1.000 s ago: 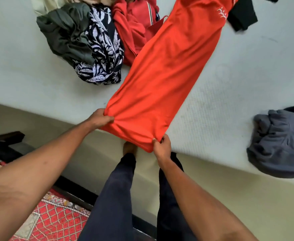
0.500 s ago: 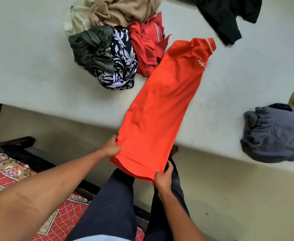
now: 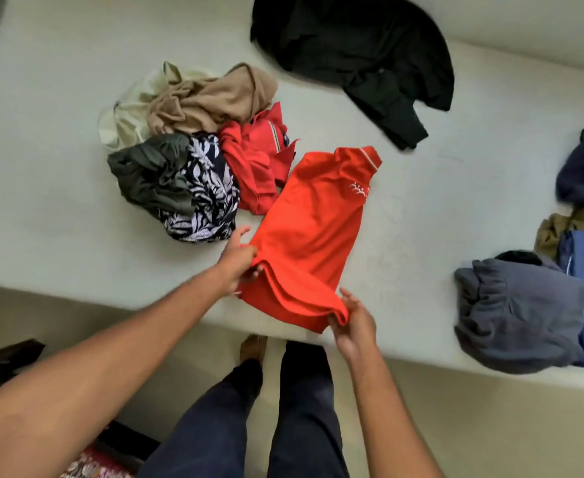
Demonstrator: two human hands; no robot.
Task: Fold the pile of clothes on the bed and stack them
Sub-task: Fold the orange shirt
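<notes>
Half a second on, both hands have carried the orange polo shirt [image 3: 313, 243] up onto the bed [image 3: 49, 215]. Left hand [image 3: 237, 262] and right hand [image 3: 354, 322] pinch its hem corners, beside the unfolded pile [image 3: 194, 146].

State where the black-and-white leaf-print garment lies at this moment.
In the head view, the black-and-white leaf-print garment lies left of centre on the white bed, in the unfolded pile between the crumpled olive-green garment and the crumpled red shirt.

Orange shirt [image 3: 313, 236] on bed [image 3: 42, 219], left hand [image 3: 239, 262] and right hand [image 3: 354, 322] gripping hem
</notes>
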